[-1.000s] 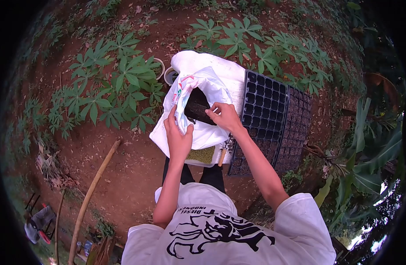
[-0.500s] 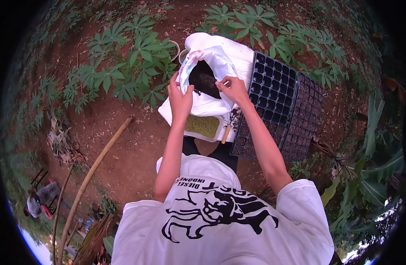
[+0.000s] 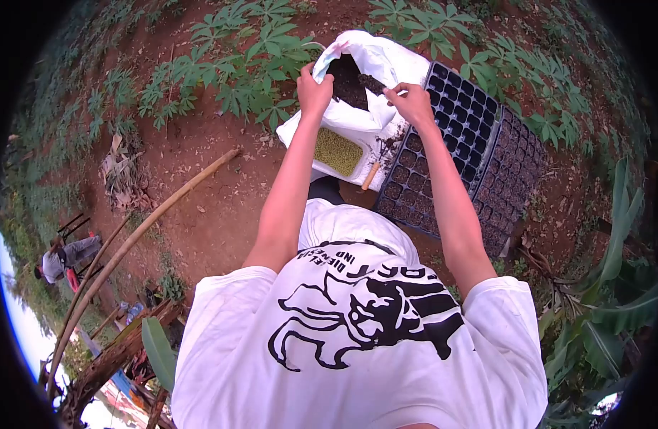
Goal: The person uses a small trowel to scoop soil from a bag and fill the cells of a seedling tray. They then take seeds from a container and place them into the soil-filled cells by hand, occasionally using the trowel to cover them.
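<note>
My left hand (image 3: 315, 91) is closed on the left rim of a white plastic sack (image 3: 365, 118), whose mouth gapes open. Dark soil (image 3: 349, 82) fills the inside. Over the sack's right side, my right hand (image 3: 413, 104) pinches a small trowel (image 3: 374, 85); dark soil covers its blade and the fingers hide its handle. Below the sack sits a clear tub of small green seeds (image 3: 338, 153). A small garden tool with a wooden handle (image 3: 370, 176) lies beside it, its head among spilled soil.
Right of the sack is a black seedling tray (image 3: 461, 121), its nearer cells soil-filled. A second tray (image 3: 511, 168) full of soil adjoins it. A white support (image 3: 408, 61) lies beneath. Cassava-like plants (image 3: 261, 68) grow beyond; a long pole (image 3: 157, 214) and another person (image 3: 68, 257) are left.
My right hand has lifted the trowel out of the sack's soil toward the right rim. My left hand keeps its hold on the sack. The whole view has shifted and turned slightly.
</note>
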A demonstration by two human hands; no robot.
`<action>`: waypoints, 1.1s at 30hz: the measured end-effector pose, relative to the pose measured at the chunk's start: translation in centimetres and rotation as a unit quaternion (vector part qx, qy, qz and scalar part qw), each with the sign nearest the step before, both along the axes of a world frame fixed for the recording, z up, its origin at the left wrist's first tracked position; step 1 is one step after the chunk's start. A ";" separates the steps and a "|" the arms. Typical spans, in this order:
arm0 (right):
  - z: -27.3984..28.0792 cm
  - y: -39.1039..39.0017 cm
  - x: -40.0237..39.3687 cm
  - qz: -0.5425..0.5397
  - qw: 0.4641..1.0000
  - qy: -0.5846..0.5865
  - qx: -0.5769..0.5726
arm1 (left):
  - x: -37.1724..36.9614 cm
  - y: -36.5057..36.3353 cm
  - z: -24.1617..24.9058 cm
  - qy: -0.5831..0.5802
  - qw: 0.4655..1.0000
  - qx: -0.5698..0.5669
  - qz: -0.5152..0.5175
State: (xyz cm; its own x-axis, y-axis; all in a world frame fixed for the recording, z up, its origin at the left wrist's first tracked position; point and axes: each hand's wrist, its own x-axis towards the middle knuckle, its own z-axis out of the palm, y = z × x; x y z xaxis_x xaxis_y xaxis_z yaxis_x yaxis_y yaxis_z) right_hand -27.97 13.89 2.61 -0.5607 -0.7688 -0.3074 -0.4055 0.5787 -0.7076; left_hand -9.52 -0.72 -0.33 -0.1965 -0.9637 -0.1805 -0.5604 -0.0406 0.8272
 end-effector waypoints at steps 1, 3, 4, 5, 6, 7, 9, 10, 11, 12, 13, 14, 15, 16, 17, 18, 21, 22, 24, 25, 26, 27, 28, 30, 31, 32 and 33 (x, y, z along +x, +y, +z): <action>0.3 1.0 -0.3 -0.001 1.000 -0.005 0.002 | -0.2 0.5 0.1 -0.008 1.000 -0.001 0.008; 1.1 3.1 -1.3 -0.006 1.000 -0.013 0.005 | -0.9 1.2 0.4 -0.022 1.000 -0.005 0.020; 1.6 4.6 -1.8 -0.008 0.999 -0.031 0.005 | -1.2 1.5 0.5 -0.019 1.000 0.008 0.022; 1.8 6.1 -2.3 -0.014 0.999 -0.034 0.004 | -1.7 1.9 0.5 -0.022 0.999 -0.001 0.027; 1.8 7.8 -2.8 -0.020 0.999 -0.039 0.006 | -2.1 2.6 0.6 -0.027 0.999 -0.008 0.031; 1.9 9.3 -3.1 -0.026 0.999 -0.044 0.006 | -2.6 3.2 0.8 -0.030 0.999 -0.016 0.034; 2.6 13.1 -3.9 -0.037 0.997 -0.073 0.000 | -3.8 4.7 1.0 -0.051 0.997 -0.022 0.045; 2.6 14.9 -4.2 -0.046 0.996 -0.078 0.005 | -4.5 5.5 1.1 -0.065 0.996 -0.032 0.045; 2.5 16.8 -4.8 -0.057 0.995 -0.081 0.010 | -5.5 6.4 1.1 -0.076 0.995 -0.041 0.043; 1.4 18.7 -5.4 -0.067 0.994 -0.083 0.013 | -6.1 7.5 0.8 -0.058 0.996 -0.060 0.040; 1.3 20.5 -5.4 -0.079 0.994 -0.071 0.006 | -6.8 9.1 0.8 -0.082 0.990 -0.116 0.018; 0.5 22.4 -5.7 -0.092 0.992 -0.088 0.018 | -7.6 11.0 0.7 -0.084 0.986 -0.141 0.003; -0.1 24.0 -6.0 -0.104 0.989 -0.106 0.029 | -8.3 12.8 0.6 -0.086 0.982 -0.167 -0.009; 0.1 25.5 -6.0 -0.109 0.987 -0.103 0.060 | -8.9 14.5 -0.5 -0.103 0.972 -0.209 -0.040; -2.3 27.2 -6.4 -0.104 0.991 -0.051 0.067 | -9.3 16.2 -1.7 -0.118 0.958 -0.252 -0.067; -3.3 28.5 -6.5 -0.102 0.992 -0.043 0.056 | -9.6 17.8 -2.7 -0.145 0.943 -0.279 -0.107; -6.3 31.4 -6.3 -0.087 0.995 -0.011 0.041 | -10.5 23.1 -5.3 -0.160 0.918 -0.289 -0.219; -7.1 31.9 -6.3 -0.081 0.996 0.002 0.037 | -10.7 24.3 -6.1 -0.159 0.911 -0.268 -0.270; -8.1 32.3 -6.3 -0.073 0.997 -0.011 0.038 | -11.0 26.0 -7.3 -0.157 0.887 -0.226 -0.370; -8.4 32.2 -6.5 -0.069 0.997 -0.015 0.036 | -11.2 26.2 -7.8 -0.182 0.868 -0.230 -0.400; -8.6 32.0 -6.6 -0.071 0.995 -0.023 0.073 | -11.2 26.3 -8.2 -0.207 0.847 -0.234 -0.430; -8.3 31.7 -6.5 -0.067 0.993 0.000 0.094 | -11.2 26.4 -8.6 -0.232 0.824 -0.237 -0.459; -7.5 31.3 -6.5 -0.062 0.991 0.023 0.115 | -11.3 26.3 -9.0 -0.266 0.800 -0.255 -0.473; -6.0 30.4 -6.5 -0.058 0.987 0.061 0.139 | -11.4 25.9 -9.2 -0.280 0.791 -0.246 -0.485; -5.5 29.8 -6.7 -0.051 0.985 0.072 0.149 | -11.5 25.6 -9.2 -0.288 0.786 -0.243 -0.490; -5.2 29.2 -6.9 -0.044 0.983 0.082 0.160 | -11.5 25.6 -9.1 -0.288 0.783 -0.262 -0.485; -5.1 28.6 -7.1 -0.036 0.980 0.091 0.172 | -11.6 25.6 -9.0 -0.296 0.780 -0.258 -0.487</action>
State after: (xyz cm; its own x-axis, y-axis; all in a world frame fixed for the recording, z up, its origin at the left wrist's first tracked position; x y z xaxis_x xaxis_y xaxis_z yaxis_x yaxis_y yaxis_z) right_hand -35.09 42.51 -2.52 -0.6802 -0.5935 -0.4302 -0.4561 0.8021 -0.3855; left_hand -21.10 24.88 -9.30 -0.9105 -0.3832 -0.1553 -0.4073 0.8958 0.1776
